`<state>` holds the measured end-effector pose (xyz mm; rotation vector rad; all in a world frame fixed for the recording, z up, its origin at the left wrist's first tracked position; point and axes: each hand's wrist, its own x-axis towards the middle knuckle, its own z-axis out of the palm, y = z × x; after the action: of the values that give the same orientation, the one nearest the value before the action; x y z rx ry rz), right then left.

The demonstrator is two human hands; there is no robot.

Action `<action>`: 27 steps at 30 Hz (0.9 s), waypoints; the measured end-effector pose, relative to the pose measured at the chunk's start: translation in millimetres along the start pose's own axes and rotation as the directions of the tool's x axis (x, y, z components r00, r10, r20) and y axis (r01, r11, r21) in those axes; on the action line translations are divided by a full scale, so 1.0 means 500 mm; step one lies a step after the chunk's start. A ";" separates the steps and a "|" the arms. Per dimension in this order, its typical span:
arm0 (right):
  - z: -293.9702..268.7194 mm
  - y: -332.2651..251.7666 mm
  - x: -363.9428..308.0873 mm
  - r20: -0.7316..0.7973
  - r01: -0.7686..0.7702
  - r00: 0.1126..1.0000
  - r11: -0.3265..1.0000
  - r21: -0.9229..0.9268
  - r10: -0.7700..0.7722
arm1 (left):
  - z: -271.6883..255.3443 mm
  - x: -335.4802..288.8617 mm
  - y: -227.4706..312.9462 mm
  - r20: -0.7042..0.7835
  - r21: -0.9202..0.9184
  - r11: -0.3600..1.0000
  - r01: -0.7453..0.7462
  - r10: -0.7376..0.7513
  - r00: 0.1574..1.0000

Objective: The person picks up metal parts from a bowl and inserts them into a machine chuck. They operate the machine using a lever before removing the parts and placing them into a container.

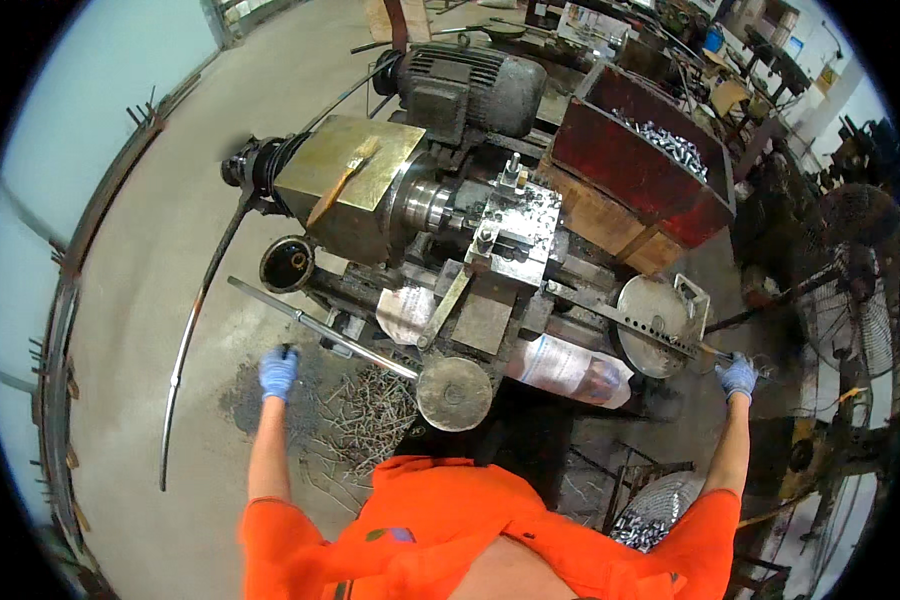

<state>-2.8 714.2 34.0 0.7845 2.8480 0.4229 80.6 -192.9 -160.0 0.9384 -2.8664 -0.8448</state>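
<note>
My left hand (278, 374), in a blue glove, hangs at the left above the floor, below the end of a long metal rod. Its fingers look curled, with a small dark thing at their tips that I cannot make out. At the right, my right hand (738, 378), also gloved in blue, is closed at the end of a lever handle (712, 350). That handle joins a bar with a row of holes (625, 320), leading to the metal slide block (518, 232) of a lathe-like machine. The block faces a round chuck (427, 206).
A brush (342, 185) lies on the brassy headstock cover (315, 150), with a motor (470, 88) behind. A red bin (620, 165) holds metal parts. Metal shavings (365, 420) litter the floor. A round plate (454, 394) stands before me. A basket of parts (660, 510) and a fan (855, 225) are right.
</note>
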 end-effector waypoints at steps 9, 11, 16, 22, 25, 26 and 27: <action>0.128 0.072 -0.171 -0.194 -0.018 0.979 0.981 0.194 0.056 | 0.119 0.072 0.169 0.339 0.472 0.756 -0.454 0.320 0.885; 0.165 0.092 -0.212 -0.271 0.029 0.961 0.957 0.288 0.052 | 0.114 0.106 0.163 0.413 0.530 0.602 -0.598 0.432 0.801; 0.202 0.146 -0.281 -0.189 -0.093 0.967 0.929 0.357 0.170 | 0.086 0.139 0.161 0.388 0.665 0.464 -0.584 0.454 0.802; 0.282 0.349 -0.379 -0.042 -0.352 0.927 0.905 0.237 0.372 | -0.016 0.081 0.182 0.193 0.584 0.782 -0.218 0.127 0.973; 0.313 0.362 -0.379 -0.013 -0.383 0.916 0.883 0.270 0.402 | -0.064 0.105 0.081 -0.048 0.055 0.993 -0.108 0.110 0.993; 0.299 0.335 -0.387 -0.005 -0.342 0.933 0.893 0.292 0.359 | -0.083 0.111 0.051 -0.013 -0.297 0.955 0.024 -0.030 0.999; 0.290 0.319 -0.417 0.002 -0.355 0.928 0.883 0.308 0.373 | -0.093 0.107 0.067 -0.071 -0.444 0.896 0.027 -0.065 0.995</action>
<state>283.2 769.8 -37.9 1.4005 2.8516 0.0436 26.5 -222.7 -111.8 0.9537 -2.4219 -1.3496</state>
